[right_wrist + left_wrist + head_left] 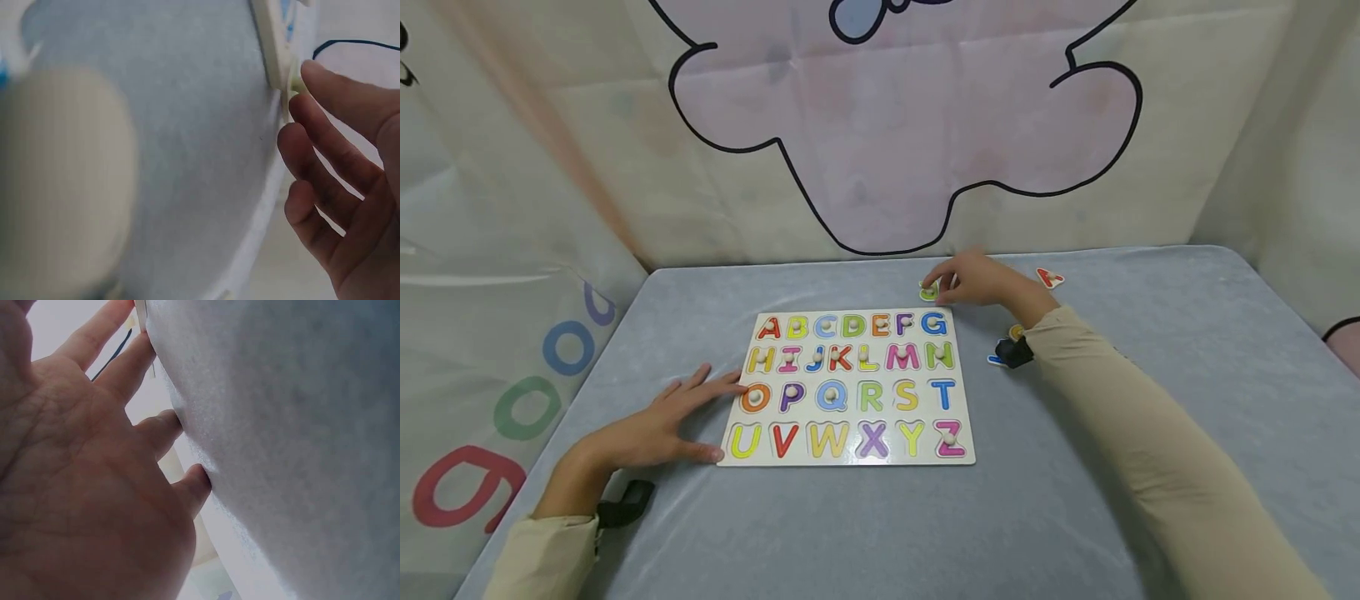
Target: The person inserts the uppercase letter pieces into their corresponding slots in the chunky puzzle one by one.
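A cream cloth backdrop (572, 167) with a pale pink, black-outlined figure stands behind a table covered in soft grey-blue fabric (865, 533). On it lies a flat, white rectangular alphabet board (888, 398) with rows of coloured capital letters. Round knobs show on A through Q and on Z; R through Y appear as flat letters.

The person's left hand (658, 425) has its fingers spread, the index fingertip touching the board's left edge beside the O and the thumb at the near left corner. The right hand (976, 279) pinches a small green letter piece (929, 292) by its pale knob between thumb and index finger, just beyond the board's far edge near the right corner. Whether the piece touches the table cannot be told.

A black wrist camera (1015, 353) partly hides a blue piece (995, 360) and a yellow piece (1016, 332). A red, white-rimmed letter piece (1050, 278) lies beyond the right wrist.
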Motion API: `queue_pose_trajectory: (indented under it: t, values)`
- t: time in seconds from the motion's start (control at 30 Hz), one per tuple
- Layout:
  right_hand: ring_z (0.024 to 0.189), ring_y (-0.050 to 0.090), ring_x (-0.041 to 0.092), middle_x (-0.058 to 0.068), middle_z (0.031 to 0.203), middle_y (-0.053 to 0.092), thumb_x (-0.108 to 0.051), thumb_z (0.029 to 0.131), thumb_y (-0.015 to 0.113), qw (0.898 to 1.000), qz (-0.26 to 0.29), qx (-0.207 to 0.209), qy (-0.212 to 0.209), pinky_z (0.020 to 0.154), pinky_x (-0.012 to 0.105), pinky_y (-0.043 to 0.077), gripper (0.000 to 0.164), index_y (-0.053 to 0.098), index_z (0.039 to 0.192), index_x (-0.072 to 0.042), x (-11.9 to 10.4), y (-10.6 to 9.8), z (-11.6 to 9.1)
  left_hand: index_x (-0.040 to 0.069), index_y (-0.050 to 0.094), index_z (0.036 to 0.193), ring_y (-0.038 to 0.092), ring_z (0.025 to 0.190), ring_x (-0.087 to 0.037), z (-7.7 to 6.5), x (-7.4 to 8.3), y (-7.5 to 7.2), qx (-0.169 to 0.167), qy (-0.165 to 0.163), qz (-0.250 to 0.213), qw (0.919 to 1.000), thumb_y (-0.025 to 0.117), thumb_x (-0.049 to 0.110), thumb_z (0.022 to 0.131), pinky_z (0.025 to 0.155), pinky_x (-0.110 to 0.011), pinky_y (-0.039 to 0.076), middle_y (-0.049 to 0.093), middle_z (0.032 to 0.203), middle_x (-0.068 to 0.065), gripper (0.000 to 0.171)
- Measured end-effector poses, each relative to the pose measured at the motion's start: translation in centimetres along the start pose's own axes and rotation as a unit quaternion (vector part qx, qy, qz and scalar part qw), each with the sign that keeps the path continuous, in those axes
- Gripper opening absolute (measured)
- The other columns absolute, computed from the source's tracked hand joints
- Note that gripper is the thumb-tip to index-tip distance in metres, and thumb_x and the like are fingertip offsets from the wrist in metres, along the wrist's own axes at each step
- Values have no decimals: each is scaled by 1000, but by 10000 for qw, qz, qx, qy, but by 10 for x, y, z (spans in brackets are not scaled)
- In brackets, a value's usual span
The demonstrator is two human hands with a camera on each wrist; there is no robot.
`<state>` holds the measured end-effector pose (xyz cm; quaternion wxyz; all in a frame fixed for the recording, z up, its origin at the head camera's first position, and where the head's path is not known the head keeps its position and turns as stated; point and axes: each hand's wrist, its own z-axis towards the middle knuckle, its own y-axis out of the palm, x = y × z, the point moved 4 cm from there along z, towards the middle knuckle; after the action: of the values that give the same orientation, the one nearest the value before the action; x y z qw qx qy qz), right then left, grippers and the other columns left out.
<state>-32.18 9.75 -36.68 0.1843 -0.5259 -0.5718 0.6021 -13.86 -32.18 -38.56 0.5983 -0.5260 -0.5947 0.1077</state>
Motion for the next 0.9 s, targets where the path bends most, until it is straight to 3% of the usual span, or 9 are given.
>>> queue_pose_trajectory:
  t: [0.47, 0.9]
  values:
    - [97, 61, 24, 6, 107, 73, -20, 93, 71, 9977, -293, 607, 66, 89, 40, 51, 18, 76, 109, -13, -1, -3, 6, 37, 41, 148, -4, 153, -48, 0, -2, 1, 7, 114, -2, 9999, 80, 47, 78, 113, -74, 0, 23, 167, -6, 81]
    - [98, 58, 23, 3, 105, 70, -12, 91, 72, 9984, -397, 386, -95, 86, 36, 53, 22, 75, 112, -19, -1, 6, 7, 39, 41, 147, -4, 153, -48, 1, -1, 1, -13, 47, 25, 10000, 80, 48, 78, 113, -74, 0, 24, 166, -6, 80]
